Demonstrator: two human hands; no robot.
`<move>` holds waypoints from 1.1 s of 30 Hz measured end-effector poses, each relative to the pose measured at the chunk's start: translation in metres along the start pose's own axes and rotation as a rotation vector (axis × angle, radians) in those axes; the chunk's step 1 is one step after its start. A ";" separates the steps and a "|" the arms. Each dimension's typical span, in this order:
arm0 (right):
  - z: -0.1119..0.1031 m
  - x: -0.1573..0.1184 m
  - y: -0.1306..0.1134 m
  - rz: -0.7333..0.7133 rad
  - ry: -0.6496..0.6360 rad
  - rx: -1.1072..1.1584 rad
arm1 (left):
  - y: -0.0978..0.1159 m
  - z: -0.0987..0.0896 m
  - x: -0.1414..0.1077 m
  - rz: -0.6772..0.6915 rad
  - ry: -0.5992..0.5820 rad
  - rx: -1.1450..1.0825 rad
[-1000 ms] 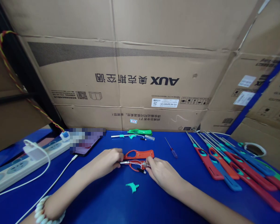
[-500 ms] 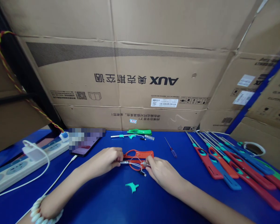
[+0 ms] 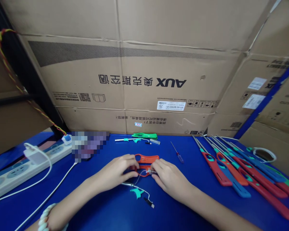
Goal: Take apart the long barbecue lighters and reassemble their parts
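Head view: left hand (image 3: 115, 171) curls round ring end of lower orange shell (image 3: 144, 166); whether pinching, cannot tell. Right hand (image 3: 170, 179) pinches clear tank (image 3: 151, 172) by shell; contents unclear. Shell, just beside upper one (image 3: 148, 159) over counter (image 3: 98, 208), likely light, stiff; hold by rims. White wire (image 3: 148, 192) likely fragile.

Small workshop or assembly bench: blue worktop (image 3: 96, 205) walled by cardboard (image 3: 139, 25); screwdriver (image 3: 177, 153), loose lighter parts (image 3: 137, 140) and lighters (image 3: 216, 170) laid out, power strip (image 3: 16, 173) placed left.
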State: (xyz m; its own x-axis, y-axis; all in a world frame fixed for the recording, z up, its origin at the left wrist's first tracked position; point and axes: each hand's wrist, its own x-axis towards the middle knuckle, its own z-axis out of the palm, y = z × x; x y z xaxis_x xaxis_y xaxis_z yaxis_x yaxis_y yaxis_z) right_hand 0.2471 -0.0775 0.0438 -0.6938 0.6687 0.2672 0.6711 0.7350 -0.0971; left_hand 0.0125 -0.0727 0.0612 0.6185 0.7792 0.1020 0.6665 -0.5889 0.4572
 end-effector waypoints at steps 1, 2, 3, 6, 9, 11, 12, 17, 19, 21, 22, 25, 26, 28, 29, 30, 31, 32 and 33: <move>0.001 0.000 0.001 -0.017 0.016 -0.011 | 0.001 0.005 0.002 0.030 0.023 0.000; 0.002 0.000 0.001 -0.034 0.031 -0.024 | 0.003 0.010 0.004 0.060 0.031 0.001; 0.004 0.000 0.002 -0.050 0.044 -0.038 | 0.004 0.014 0.006 0.082 0.037 0.003; 0.007 0.001 0.006 -0.086 0.071 -0.076 | 0.007 0.021 0.009 0.133 0.045 0.002; 0.002 0.002 0.017 -0.104 0.080 -0.106 | 0.007 0.020 0.008 0.160 0.022 -0.014; -0.007 0.002 0.029 -0.079 0.095 -0.114 | 0.006 0.017 0.007 0.168 0.002 -0.033; -0.013 0.002 0.035 -0.045 0.129 -0.112 | 0.006 0.016 0.006 0.171 -0.008 -0.045; -0.034 -0.001 0.045 0.052 0.212 0.052 | 0.008 0.014 0.005 0.139 -0.027 -0.065; -0.032 -0.001 0.036 0.032 0.196 0.113 | 0.012 0.017 0.006 0.099 0.004 -0.083; -0.026 -0.001 0.024 0.008 0.170 0.142 | 0.015 0.021 0.007 0.057 0.053 -0.158; -0.023 -0.001 0.018 -0.005 0.163 0.147 | 0.017 0.023 0.007 0.042 0.079 -0.215; -0.015 -0.001 0.005 -0.047 0.178 0.166 | 0.021 0.027 0.008 0.018 0.129 -0.385; -0.014 -0.002 0.003 -0.059 0.189 0.179 | 0.022 0.028 0.008 0.016 0.130 -0.430; -0.012 -0.002 0.001 -0.070 0.202 0.212 | 0.024 0.028 0.008 0.019 0.125 -0.496; -0.011 -0.003 0.001 -0.068 0.202 0.227 | 0.025 0.028 0.008 0.021 0.122 -0.522; -0.011 -0.003 0.001 -0.064 0.199 0.241 | 0.026 0.028 0.008 0.020 0.122 -0.548; -0.010 -0.003 0.001 -0.058 0.196 0.254 | 0.026 0.027 0.008 0.017 0.122 -0.574; -0.010 -0.003 0.001 -0.050 0.189 0.271 | 0.026 0.028 0.008 0.011 0.121 -0.604; -0.010 -0.003 0.000 -0.037 0.183 0.294 | 0.026 0.028 0.008 0.002 0.119 -0.637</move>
State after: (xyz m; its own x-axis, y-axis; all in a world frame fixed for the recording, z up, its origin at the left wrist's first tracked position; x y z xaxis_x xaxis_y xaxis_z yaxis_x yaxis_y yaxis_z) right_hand 0.2524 -0.0807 0.0525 -0.6401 0.6291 0.4410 0.5234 0.7773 -0.3491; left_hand 0.0464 -0.0874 0.0491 0.5444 0.8184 0.1841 0.2649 -0.3760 0.8879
